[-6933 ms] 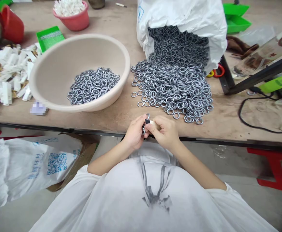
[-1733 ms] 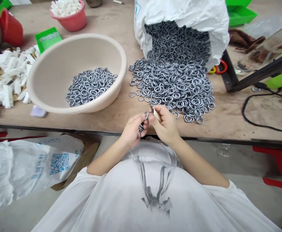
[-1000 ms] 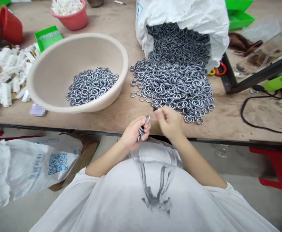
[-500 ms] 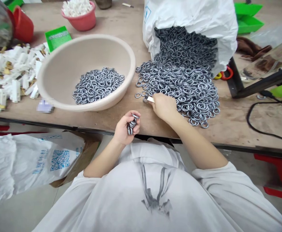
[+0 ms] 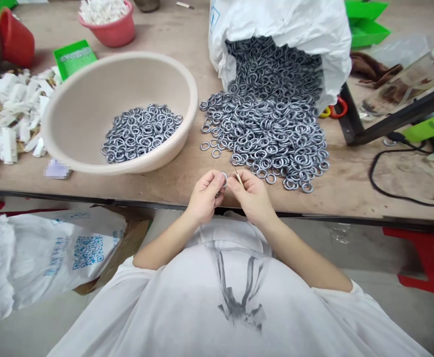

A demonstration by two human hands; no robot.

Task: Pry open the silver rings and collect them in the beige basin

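My left hand [image 5: 203, 199] is closed just over the table's front edge and pinches a dark grey metallic-looking ring [image 5: 224, 180] upright at its fingertips. Other rings are mostly hidden inside that palm. Close beside it, my right hand [image 5: 254, 199] grips a small thin tool with a pale handle [image 5: 238, 178]; its exact kind is too small to tell. The right fingertips are at the ring's edge; whether they touch it I cannot tell. A heap of the same rings [image 5: 269, 129] spreads on the table beyond my hands. More rings [image 5: 142, 131] lie in the large beige basin [image 5: 71, 106] on the left.
A white sack [image 5: 279, 20] lies open behind the heap, full of rings. White pieces [image 5: 14, 116] are piled far left, near a green tray [image 5: 74, 58] and a red bowl [image 5: 110, 32]. A black metal bar [image 5: 391, 121] and a cable [image 5: 373, 171] are at right.
My right hand has come back from the heap toward my left hand, tool still in it. My left hand has turned, and a single ring now shows at its fingertips. The view has shifted slightly.
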